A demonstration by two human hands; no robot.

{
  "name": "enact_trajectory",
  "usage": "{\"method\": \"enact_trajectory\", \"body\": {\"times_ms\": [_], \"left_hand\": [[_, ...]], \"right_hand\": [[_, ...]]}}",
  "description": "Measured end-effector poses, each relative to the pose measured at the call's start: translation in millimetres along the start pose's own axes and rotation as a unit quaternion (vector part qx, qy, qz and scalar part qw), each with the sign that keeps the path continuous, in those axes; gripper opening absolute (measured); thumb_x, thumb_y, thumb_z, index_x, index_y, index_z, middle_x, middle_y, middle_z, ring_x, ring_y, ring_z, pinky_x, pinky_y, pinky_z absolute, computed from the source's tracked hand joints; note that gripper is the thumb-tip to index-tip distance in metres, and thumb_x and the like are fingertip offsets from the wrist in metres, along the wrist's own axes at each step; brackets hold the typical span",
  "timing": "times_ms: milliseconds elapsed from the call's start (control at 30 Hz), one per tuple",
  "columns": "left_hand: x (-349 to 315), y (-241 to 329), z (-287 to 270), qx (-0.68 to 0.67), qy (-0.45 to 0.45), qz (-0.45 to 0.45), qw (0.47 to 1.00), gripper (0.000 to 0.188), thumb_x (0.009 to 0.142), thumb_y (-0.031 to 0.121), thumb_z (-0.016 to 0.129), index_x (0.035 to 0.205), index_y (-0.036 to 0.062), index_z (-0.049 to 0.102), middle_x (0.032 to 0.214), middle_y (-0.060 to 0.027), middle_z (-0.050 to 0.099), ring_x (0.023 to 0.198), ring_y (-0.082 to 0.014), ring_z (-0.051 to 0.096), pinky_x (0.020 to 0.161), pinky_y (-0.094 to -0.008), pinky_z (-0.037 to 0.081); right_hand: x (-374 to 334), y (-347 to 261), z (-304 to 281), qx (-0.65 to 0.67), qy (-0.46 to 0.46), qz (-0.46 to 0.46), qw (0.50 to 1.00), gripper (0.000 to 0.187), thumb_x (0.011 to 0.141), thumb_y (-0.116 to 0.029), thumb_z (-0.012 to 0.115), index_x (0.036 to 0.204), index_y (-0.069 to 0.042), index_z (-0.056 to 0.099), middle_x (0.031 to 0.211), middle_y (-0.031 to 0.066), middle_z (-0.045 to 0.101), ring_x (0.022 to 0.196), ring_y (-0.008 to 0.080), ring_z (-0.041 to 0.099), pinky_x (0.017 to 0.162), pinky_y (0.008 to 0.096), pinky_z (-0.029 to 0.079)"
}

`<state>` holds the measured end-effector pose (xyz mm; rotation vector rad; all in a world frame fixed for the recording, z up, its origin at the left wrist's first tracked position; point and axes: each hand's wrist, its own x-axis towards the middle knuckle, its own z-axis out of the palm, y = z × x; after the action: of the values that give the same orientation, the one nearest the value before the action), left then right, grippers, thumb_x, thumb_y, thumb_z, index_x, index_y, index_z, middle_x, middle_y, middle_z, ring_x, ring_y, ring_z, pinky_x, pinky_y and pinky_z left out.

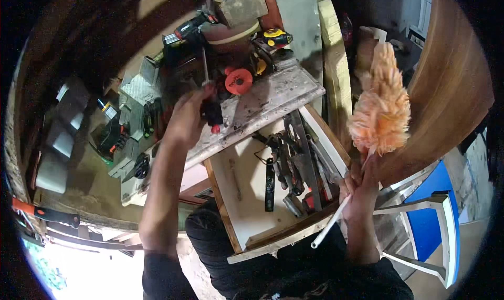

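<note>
My right hand [361, 190] is closed round the white stick of a feather duster [379, 113], its fluffy orange head pointing up and away from me. Over the worktop, my left hand [190, 111] has its fingers closed on a screwdriver [212, 111] with a black and red handle; the shaft points toward the back. Motion blurs this hand a little. Between my arms a wooden drawer [223, 200] is pulled out, with several metal hand tools [294, 163] heaped along its right side. A red round reel-like thing [239, 81] lies just right of the screwdriver.
A yellow and black tape measure [277, 37] and a power tool [184, 29] sit at the back of the dusty worktop [273, 98]. Boxes and tools crowd the left. A handsaw [47, 212] is at far left; a blue-seated chair [425, 216] stands right.
</note>
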<state>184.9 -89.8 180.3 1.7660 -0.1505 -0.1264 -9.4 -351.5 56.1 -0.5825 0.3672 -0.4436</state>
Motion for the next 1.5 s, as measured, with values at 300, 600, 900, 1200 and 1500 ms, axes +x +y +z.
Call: {"method": "enact_trajectory", "body": {"times_ms": [300,600,900,1200,1500], "left_hand": [[160,16,35,0.137,0.077,0.020,0.987,0.037,0.083,0.030,0.066,0.109,0.0043,0.060,0.092,-0.0060,0.061,0.078,-0.0180,0.058,0.059,-0.0332,0.050],[197,-6,83,0.311,0.178,0.052,0.932,0.038,0.083,0.034,0.064,0.115,0.0128,0.061,0.101,-0.0075,0.063,0.083,-0.0231,0.061,0.063,-0.0380,0.051],[293,-1,49,0.688,0.180,0.184,0.679,0.036,0.090,0.041,0.055,0.115,0.0143,0.061,0.103,-0.0183,0.061,0.079,-0.0286,0.062,0.067,-0.0483,0.051],[23,-33,58,0.453,0.101,0.347,0.815,0.034,0.081,0.036,0.066,0.079,0.0022,0.069,0.066,-0.0132,0.066,0.062,-0.0283,0.067,0.064,-0.0379,0.052],[-101,-133,82,0.591,-0.139,0.028,0.794,0.040,0.080,0.032,0.068,0.108,0.0046,0.062,0.082,-0.0185,0.068,0.076,-0.0336,0.069,0.071,-0.0449,0.055]], "right_hand": [[2,-8,-6,0.024,-0.083,0.123,0.989,0.025,0.099,-0.042,0.044,0.098,-0.017,0.047,0.054,-0.0085,0.034,0.036,0.0031,0.027,0.034,0.0178,0.026],[2,-27,-6,0.025,-0.115,0.243,0.963,0.028,0.101,-0.045,0.036,0.099,-0.017,0.041,0.052,-0.0073,0.029,0.035,0.0040,0.023,0.034,0.0184,0.024],[0,-20,-11,0.133,-0.127,0.191,0.964,0.028,0.104,-0.038,0.027,0.105,-0.013,0.040,0.052,-0.0053,0.028,0.033,0.0050,0.024,0.033,0.0201,0.026],[-4,-15,-8,0.137,-0.087,0.152,0.975,0.027,0.104,-0.033,0.031,0.104,-0.009,0.043,0.054,-0.0046,0.028,0.034,0.0025,0.022,0.028,0.0179,0.019],[5,-10,-7,0.096,-0.115,0.100,0.984,0.025,0.103,-0.031,0.036,0.109,-0.008,0.045,0.058,-0.0050,0.030,0.038,0.0013,0.025,0.031,0.0177,0.021]]}}
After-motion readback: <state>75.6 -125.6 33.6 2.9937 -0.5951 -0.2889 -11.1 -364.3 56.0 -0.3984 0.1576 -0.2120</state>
